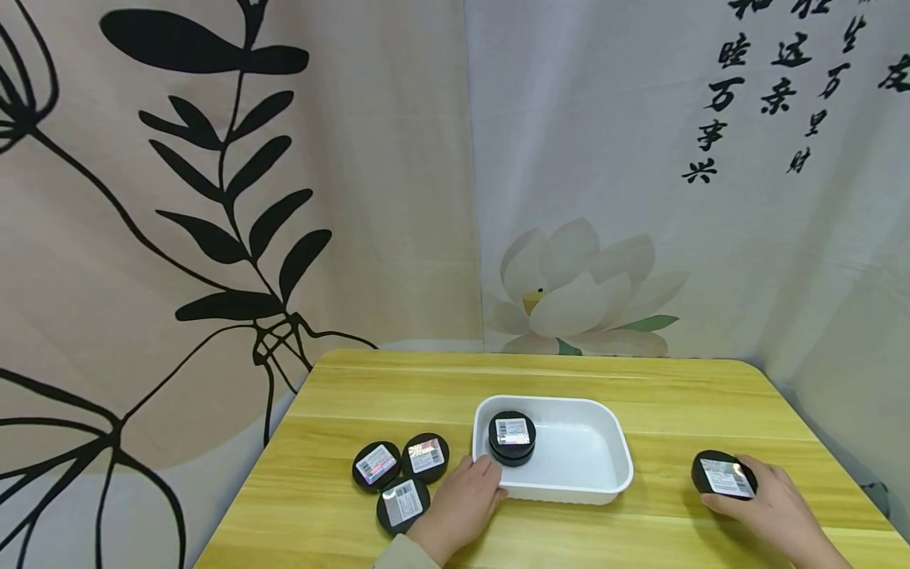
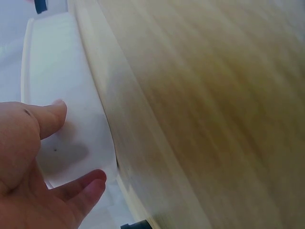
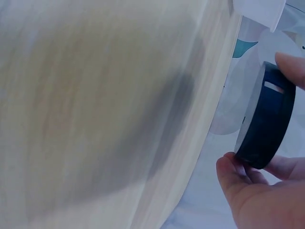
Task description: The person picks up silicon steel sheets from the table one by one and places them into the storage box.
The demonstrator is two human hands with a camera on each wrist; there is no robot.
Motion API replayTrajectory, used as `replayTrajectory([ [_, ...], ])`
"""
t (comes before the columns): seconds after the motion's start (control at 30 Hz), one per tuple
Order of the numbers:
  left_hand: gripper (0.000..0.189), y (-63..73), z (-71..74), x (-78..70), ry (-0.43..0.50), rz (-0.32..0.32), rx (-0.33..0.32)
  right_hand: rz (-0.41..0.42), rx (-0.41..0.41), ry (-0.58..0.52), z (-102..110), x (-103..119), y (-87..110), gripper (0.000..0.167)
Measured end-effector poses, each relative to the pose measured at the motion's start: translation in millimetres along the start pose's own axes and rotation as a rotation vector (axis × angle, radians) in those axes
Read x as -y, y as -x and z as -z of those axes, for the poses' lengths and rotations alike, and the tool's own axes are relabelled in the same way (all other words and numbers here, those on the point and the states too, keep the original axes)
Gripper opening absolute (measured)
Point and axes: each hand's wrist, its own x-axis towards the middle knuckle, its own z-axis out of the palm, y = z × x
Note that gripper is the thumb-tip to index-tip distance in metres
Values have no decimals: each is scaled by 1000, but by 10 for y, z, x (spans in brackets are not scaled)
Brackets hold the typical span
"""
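My right hand grips a flat, round black container with a barcode label by its edge. In the right wrist view this container is tilted and raised off the table, its shadow falling below. My left hand holds the front left corner of a white tray; the left wrist view has the thumb on the tray wall and fingers around the corner. Inside the tray, at its left end, sit black round containers, seemingly two stacked.
Left of the tray, three similar black containers lie label up in a cluster: one at left, one behind, one in front. All rest on a yellow wood-grain table. A printed curtain hangs behind its far edge.
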Motion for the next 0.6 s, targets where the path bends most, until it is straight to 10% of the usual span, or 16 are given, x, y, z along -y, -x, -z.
replayTrajectory([
  [0.6,19,1,5,-1,13,5,15,67,-38,-14,17,217,-39,111],
])
